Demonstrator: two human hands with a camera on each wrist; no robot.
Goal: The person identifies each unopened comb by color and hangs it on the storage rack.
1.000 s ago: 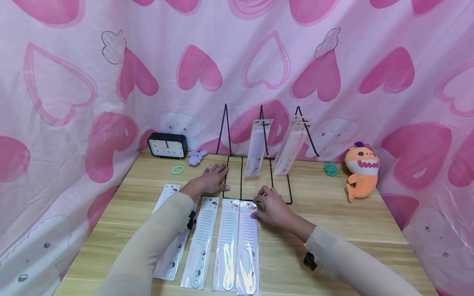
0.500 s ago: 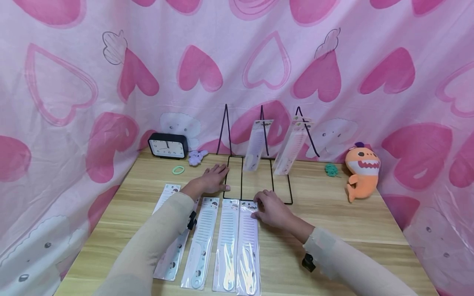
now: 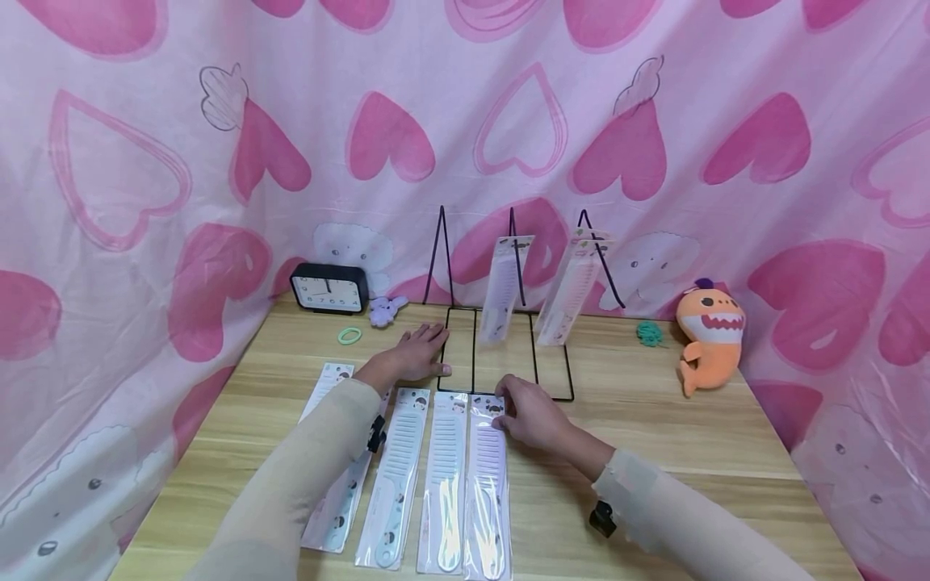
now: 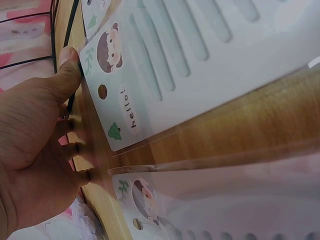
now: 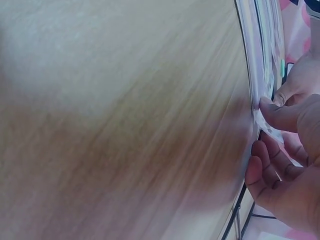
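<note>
Several packaged combs lie side by side on the wooden table [image 3: 654, 428]. My right hand [image 3: 508, 408] pinches the top end of the rightmost packaged comb [image 3: 487, 468]; in the right wrist view the thumb [image 5: 281, 115] presses on the pack's edge [image 5: 264, 122] with curled fingers below. My left hand [image 3: 427, 345] lies flat on the table beside the left base of the black wire stand [image 3: 472, 355]. In the left wrist view its thumb [image 4: 67, 67] touches the corner of a comb pack [image 4: 150, 75] marked "hello!". Two more packaged combs [image 3: 503, 286] hang on the stand.
A black clock [image 3: 328, 288], a small purple plush [image 3: 387, 307] and a green hair tie [image 3: 349, 334] sit at the back left. A teal hair tie [image 3: 649, 332] and an orange plush [image 3: 708, 335] are at the back right. Pink heart curtains close in three sides.
My right hand has crept slightly left and nearer, onto the top of the rightmost comb pack. The left hand has stayed put.
</note>
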